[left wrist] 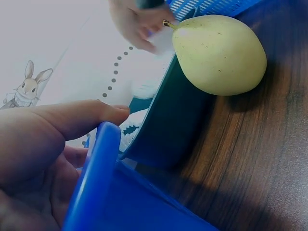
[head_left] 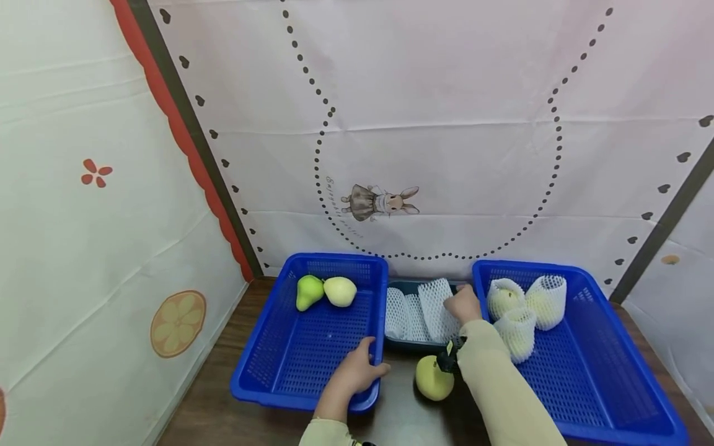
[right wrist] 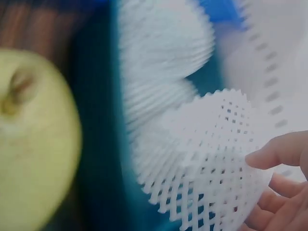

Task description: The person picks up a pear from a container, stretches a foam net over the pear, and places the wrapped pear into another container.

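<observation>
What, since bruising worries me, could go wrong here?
The round yellow pear sits loose on the brown wooden table near the right hand; a brush might roll it. That hand's white foam mesh sleeve overlaps others in the rectangular dark teal tray, so lifting could drag them. The left hand grips a blue plastic basket; a tug might knock its tapered green pear and rounder pale pear together.

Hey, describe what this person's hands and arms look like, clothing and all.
Pale yellow sleeves cover both forearms. The left hand and right hand wear no gloves. A small black device sits at the right wrist.
</observation>
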